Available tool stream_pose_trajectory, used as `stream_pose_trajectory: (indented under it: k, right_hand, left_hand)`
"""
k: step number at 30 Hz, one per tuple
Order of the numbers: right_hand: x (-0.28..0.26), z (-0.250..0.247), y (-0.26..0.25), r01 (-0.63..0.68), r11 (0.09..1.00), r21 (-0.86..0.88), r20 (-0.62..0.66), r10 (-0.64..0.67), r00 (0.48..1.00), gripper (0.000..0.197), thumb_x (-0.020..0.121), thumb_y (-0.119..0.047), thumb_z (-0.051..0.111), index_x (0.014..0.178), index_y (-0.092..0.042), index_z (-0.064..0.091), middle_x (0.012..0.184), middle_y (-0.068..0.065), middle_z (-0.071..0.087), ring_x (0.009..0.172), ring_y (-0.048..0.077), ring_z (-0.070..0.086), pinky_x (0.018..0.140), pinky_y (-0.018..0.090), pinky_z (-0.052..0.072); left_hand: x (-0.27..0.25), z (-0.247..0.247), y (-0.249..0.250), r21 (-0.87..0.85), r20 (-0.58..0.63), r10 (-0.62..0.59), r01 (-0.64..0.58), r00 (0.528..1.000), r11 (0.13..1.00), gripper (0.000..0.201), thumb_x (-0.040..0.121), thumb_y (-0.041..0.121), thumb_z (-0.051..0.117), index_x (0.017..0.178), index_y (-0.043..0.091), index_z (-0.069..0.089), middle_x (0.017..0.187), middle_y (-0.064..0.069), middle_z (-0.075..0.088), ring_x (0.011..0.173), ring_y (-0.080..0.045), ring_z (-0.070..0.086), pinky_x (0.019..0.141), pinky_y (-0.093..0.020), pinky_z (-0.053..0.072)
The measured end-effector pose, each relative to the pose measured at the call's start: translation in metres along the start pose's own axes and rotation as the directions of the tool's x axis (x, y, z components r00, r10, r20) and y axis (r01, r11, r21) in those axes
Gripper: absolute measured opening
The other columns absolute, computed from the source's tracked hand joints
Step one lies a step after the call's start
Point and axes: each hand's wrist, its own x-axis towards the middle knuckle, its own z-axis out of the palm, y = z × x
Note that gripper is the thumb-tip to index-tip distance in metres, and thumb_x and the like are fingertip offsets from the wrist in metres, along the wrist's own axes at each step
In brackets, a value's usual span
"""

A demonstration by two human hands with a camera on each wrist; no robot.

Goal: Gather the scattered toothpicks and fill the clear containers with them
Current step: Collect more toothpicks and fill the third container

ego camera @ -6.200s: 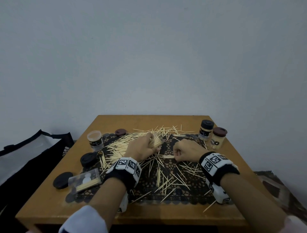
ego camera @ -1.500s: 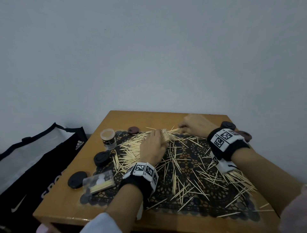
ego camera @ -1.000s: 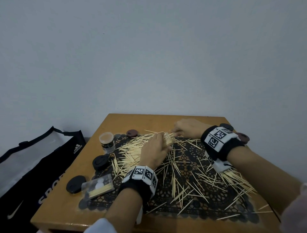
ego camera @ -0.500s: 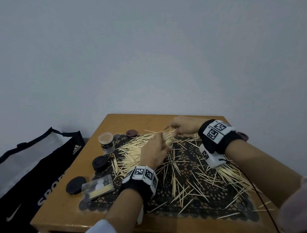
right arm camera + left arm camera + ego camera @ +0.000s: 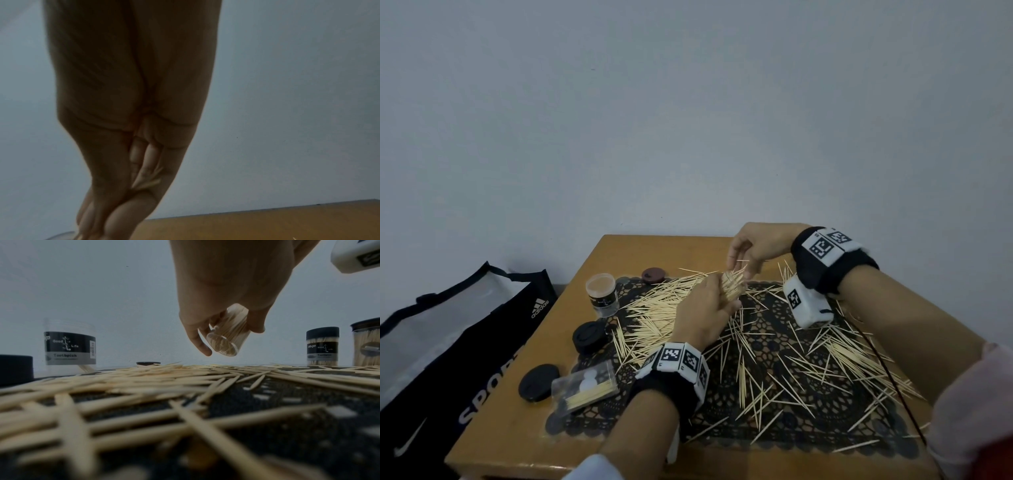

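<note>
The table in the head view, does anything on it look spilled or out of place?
Yes. Loose toothpicks lie scattered in all directions across the black lace mat, a few past its edge onto the wooden table. Black lids lie off their jars, and one clear jar stands open. The left hand holds a tilted container bristling with toothpicks.

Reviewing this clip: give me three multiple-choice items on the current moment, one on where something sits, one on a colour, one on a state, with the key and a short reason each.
1. Where is the open labelled container standing?
A. near the table's far left edge
B. in the black bag
C. under the right wrist

2. What colour is the lace mat under the scattered toothpicks?
A. white
B. black
C. red

3. What is the left hand doing?
A. lying flat and idle
B. pressing a lid
C. gripping a small clear container of toothpicks

Key: 1 A, it stands left of the mat; 2 B, dark lace shows between the sticks; 3 C, the left wrist view shows fingers curled round it.
</note>
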Motion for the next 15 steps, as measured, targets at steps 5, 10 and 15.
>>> stream_pose_trajectory:
  k: [5,10,15]
  right_hand:
    - [0.001,-0.001,0.002,0.026,0.999,0.048,-0.068,-0.023,0.997,0.02,0.083,0.013,0.063,0.1,0.003,0.066,0.076,0.015,0.069,0.062,0.013,0.068,0.058,0.022,0.055]
    - [0.006,0.009,0.001,0.023,0.999,0.049,-0.113,-0.017,0.993,0.022,0.083,0.011,0.064,0.096,-0.005,0.055,0.066,0.007,0.068,0.056,0.016,0.067,0.048,0.022,0.05]
    - [0.005,0.012,-0.002,0.084,0.995,-0.055,-0.184,-0.093,0.979,0.013,0.076,-0.002,0.078,0.086,0.0,0.07,0.069,0.01,0.071,0.055,0.013,0.065,0.045,0.019,0.045]
  left_hand:
    - [0.001,0.001,0.0,-0.019,-0.023,0.003,-0.004,1.0,1.0,0.053,0.091,0.046,0.06,0.133,0.018,0.042,0.124,-0.002,0.059,0.11,-0.021,0.056,0.089,-0.038,0.047]
    - [0.001,0.001,0.0,-0.03,-0.039,-0.002,0.001,0.999,1.0,0.056,0.091,0.046,0.061,0.134,0.017,0.041,0.123,-0.002,0.059,0.109,-0.021,0.055,0.089,-0.038,0.047]
    - [0.001,0.001,0.0,-0.077,-0.066,-0.014,0.009,0.998,0.997,0.05,0.092,0.049,0.058,0.128,0.017,0.044,0.117,-0.001,0.06,0.1,-0.02,0.057,0.086,-0.04,0.049]
